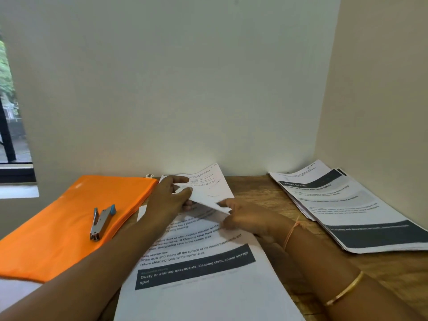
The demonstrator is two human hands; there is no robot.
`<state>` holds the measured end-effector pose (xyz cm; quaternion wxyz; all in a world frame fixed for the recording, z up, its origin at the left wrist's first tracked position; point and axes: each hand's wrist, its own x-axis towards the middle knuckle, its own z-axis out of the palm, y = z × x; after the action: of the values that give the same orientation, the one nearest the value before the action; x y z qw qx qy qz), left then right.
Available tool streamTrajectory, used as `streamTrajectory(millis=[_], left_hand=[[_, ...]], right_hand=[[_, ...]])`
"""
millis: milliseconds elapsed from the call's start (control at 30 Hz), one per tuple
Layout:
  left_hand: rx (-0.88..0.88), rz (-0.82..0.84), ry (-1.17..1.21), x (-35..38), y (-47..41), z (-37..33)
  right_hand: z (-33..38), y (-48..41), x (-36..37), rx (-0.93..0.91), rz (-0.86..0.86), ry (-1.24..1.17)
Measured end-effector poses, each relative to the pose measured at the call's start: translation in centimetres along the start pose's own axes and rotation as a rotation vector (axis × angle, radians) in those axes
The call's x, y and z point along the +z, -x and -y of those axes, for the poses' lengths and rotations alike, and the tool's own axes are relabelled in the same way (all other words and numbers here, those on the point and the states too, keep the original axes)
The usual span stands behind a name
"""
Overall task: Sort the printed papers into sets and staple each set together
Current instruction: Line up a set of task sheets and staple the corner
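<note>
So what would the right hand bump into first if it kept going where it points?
Probably the left hand, close by across the lifted sheet that the right hand pinches; depth is unclear.

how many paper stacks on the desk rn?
2. Middle stack, its top sheet lifted by the left hand and right hand; right stack at far right. More may hide under the orange folder.

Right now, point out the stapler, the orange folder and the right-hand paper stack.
stapler (103,222): head view, metal body.
orange folder (58,239): head view, bare cover.
right-hand paper stack (342,205): head view, top sheet's middle.
</note>
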<state>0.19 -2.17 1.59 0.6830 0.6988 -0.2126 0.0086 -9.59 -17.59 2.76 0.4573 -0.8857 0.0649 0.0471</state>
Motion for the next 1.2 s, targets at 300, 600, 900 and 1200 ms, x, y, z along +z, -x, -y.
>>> streamTrajectory(millis=[300, 600, 900, 1200], left_hand=[[0.217, -0.255, -0.571, -1.3, -0.4, -0.3], [0.056, 0.109, 0.182, -0.4, 1.0, -2.4], [0.567, -0.065, 0.16, -0.6, 2.7, -5.4], [0.3, 0.111, 0.149, -0.9, 1.9, -3.7]], right_hand=[[-2.0, -0.6, -2.8, -0.073, -0.362, -0.459], [-1.0, 0.5, -4.5, -0.355, -0.524, -0.582], [3.3, 3.8, -6.3, -0.576, -0.574, -0.534], [1.7, 2.9, -5.6, -0.529, -0.518, -0.625]])
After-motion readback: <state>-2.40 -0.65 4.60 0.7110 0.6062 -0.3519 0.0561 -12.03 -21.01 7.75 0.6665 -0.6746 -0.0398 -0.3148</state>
